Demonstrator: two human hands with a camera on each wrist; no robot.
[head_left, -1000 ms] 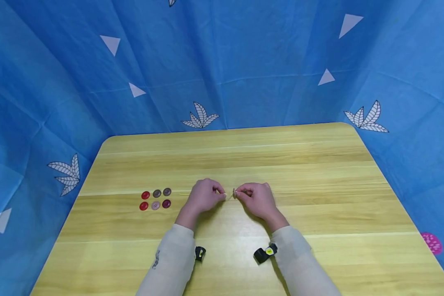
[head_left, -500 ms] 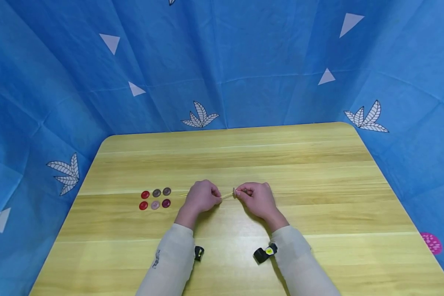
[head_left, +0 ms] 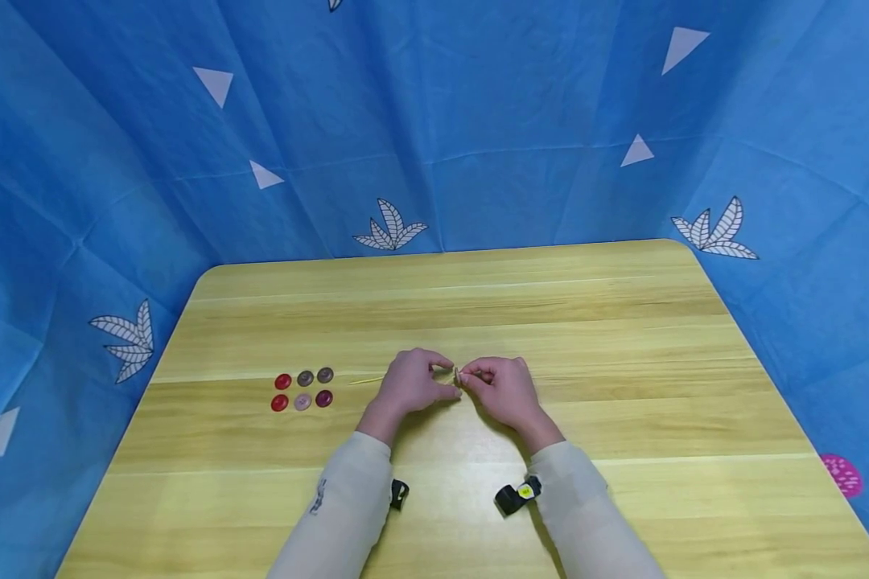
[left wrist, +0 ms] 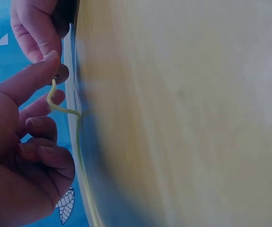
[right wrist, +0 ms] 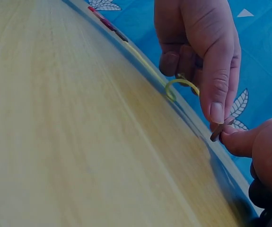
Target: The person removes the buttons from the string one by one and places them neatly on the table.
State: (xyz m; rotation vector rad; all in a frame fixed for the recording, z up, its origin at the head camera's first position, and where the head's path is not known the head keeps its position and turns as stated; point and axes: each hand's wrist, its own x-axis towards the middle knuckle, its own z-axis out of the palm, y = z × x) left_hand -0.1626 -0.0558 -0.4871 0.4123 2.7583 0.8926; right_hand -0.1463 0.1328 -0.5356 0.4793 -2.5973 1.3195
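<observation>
A brown button (head_left: 457, 377) stands on edge between my two hands, with a yellow string (left wrist: 52, 99) meeting its face. My right hand (head_left: 505, 392) pinches the button from the right, its thumb against it in the right wrist view. From the other side, my left hand (head_left: 414, 382) reaches around the button's edge with thumb and index finger, the thumb tip right at the rim in the left wrist view. The other left fingers are curled. The string loops near the left fingers and trails down to the table, leftward under the hand.
Several loose buttons lie in two rows at the left of the wooden table (head_left: 586, 322), among them a red button (head_left: 282, 381), a pale pink button (head_left: 302, 401) and a dark purple button (head_left: 323, 398). A blue curtain (head_left: 521, 121) hangs behind the table.
My left hand first drew back leftward along the string, stretching it from the button, then came back right with thumb and index finger spread around the button. My right hand has stayed put.
</observation>
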